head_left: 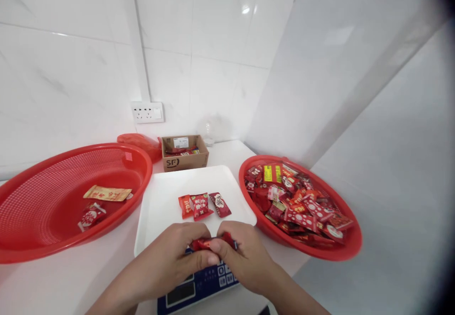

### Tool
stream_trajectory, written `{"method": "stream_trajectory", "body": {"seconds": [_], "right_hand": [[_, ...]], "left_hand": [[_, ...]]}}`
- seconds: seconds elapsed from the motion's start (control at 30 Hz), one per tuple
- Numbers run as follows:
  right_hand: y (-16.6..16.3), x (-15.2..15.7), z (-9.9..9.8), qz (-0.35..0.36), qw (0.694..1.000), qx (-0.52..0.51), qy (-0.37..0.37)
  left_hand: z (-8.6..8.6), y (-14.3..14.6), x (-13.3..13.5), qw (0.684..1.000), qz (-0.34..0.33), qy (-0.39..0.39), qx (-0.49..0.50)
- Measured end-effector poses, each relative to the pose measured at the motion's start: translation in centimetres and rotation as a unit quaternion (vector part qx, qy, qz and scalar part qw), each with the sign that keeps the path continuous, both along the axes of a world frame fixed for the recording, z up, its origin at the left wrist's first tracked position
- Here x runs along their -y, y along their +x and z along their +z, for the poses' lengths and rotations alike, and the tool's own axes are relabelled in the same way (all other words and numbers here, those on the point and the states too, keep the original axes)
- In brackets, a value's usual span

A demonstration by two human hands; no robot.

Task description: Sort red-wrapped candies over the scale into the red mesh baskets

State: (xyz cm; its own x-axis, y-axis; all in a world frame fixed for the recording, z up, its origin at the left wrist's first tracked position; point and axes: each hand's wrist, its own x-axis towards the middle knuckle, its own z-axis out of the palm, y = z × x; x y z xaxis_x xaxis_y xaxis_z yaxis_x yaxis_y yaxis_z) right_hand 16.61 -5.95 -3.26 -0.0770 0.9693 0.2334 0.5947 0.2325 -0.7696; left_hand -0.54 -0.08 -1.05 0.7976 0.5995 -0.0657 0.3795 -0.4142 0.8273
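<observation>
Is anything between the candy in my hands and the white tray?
Nothing visible. The left hand and right hand hold the candy over the near edge of the tray; three other candies lie farther back, with bare tray between.

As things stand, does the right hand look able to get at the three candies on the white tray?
Probably yes: the three candies lie just beyond the right hand, nothing between, though it and the left hand pinch a red candy.
</observation>
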Motion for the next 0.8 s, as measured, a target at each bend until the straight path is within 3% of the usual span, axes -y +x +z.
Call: {"method": "stream_trajectory", "body": {"seconds": [0.23,0.53,0.8], "right_hand": [[-0.7,0.4,-0.1,-0.022,0.996,-0.081,-0.01],[-0.4,1.0,0.5,-0.017,0.998,-0.038,0.043],[0.0,0.9,0.2,0.006,0.996,-0.088,0.004]], "left_hand": [[-0.2,-0.2,0.2,0.999,-0.003,0.01,0.031],[0.2,-0.1,0.6,1.0,-0.005,0.031,-0.003],[1.0,-0.5,0.5,1.0,0.013,0.024,-0.005]]}}
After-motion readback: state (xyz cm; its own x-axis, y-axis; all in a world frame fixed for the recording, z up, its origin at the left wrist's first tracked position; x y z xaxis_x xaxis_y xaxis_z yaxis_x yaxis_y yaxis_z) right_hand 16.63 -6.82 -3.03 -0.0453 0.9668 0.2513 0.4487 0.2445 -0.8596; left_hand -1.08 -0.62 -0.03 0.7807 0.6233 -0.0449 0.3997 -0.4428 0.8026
